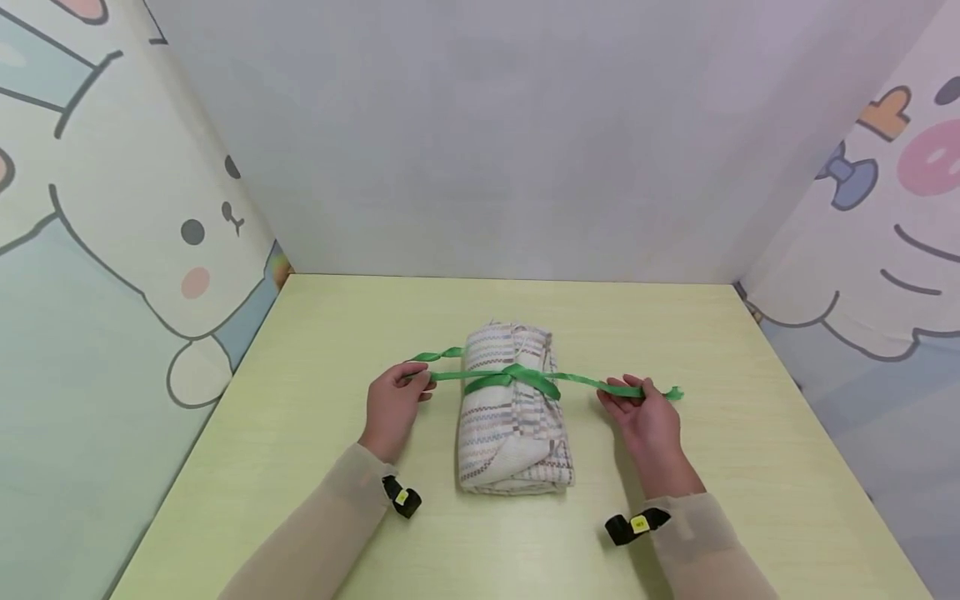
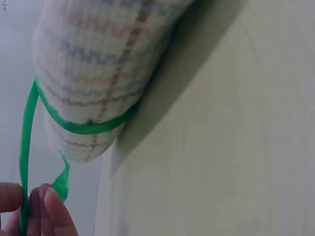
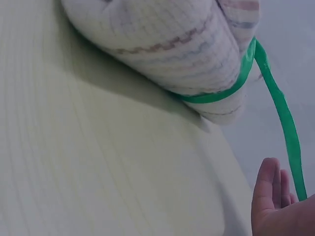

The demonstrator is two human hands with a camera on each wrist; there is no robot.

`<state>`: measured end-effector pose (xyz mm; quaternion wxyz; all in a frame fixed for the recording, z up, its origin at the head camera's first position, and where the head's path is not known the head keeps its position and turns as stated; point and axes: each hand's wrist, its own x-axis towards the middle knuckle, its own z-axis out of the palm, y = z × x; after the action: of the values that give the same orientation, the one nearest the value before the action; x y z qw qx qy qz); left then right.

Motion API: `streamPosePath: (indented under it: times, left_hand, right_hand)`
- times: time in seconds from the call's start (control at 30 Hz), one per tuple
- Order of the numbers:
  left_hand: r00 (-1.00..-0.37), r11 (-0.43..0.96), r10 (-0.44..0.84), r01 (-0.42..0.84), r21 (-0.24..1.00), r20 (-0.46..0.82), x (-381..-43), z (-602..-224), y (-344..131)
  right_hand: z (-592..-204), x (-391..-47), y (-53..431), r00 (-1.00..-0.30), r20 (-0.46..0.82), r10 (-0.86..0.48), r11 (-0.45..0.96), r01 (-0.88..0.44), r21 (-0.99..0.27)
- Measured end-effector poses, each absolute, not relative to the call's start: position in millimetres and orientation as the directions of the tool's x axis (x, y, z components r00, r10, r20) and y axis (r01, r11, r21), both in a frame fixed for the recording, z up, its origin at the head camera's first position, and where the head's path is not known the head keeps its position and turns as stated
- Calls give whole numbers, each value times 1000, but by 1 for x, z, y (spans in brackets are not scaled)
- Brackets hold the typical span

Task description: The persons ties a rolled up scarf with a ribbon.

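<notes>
A folded cloth bundle [image 1: 498, 425], white with woven stripes in blue, pink and brown, lies on the table. Around its middle runs a green ribbon [image 1: 536, 381], crossed on top, its two ends drawn out sideways. To the left of the bundle, my left hand [image 1: 393, 406] pinches one ribbon end between thumb and fingers; part of that tail loops back beyond the hand. On the other side my right hand [image 1: 647, 421] holds the other end, palm turned up, with a short tip showing past the thumb. The right wrist view shows its fingers [image 3: 268, 182] fairly straight beside the ribbon.
The pale yellow-green table [image 1: 337, 317] meets a plain grey wall [image 1: 510, 150] at the back. Cartoon-printed panels [image 1: 135, 208] stand along both sides. A small black camera [image 1: 402, 497] is strapped to each wrist.
</notes>
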<state>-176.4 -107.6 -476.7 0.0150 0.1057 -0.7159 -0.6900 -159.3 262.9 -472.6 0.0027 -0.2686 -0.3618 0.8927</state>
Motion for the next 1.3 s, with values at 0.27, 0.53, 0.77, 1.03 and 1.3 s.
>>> streamPosePath:
  times: [0.27,0.53,0.77,1.03,1.3]
  left_hand:
    - [-965,131,-226,-166,977,-134,-177,-475,-123]
    - [-993,299,-96,32,954,63,-187,-457,-110]
    - [-970,498,237,172,850,58,-195,-441,-81]
    - [-919,667,394,274,693,-16,-210,-432,-66]
    - [-893,658,439,243,713,-101,-217,-432,-67]
  right_hand:
    - [-472,-163,267,-840,-352,412,-254,265,-930]
    - [-456,-169,253,-912,-60,406,248,174,-953]
    - [-451,-178,223,-984,177,11,522,-145,-840]
    - [-445,-191,204,-925,173,-338,597,-352,-721]
    - [-442,-196,198,-916,3,-402,612,-272,-742]
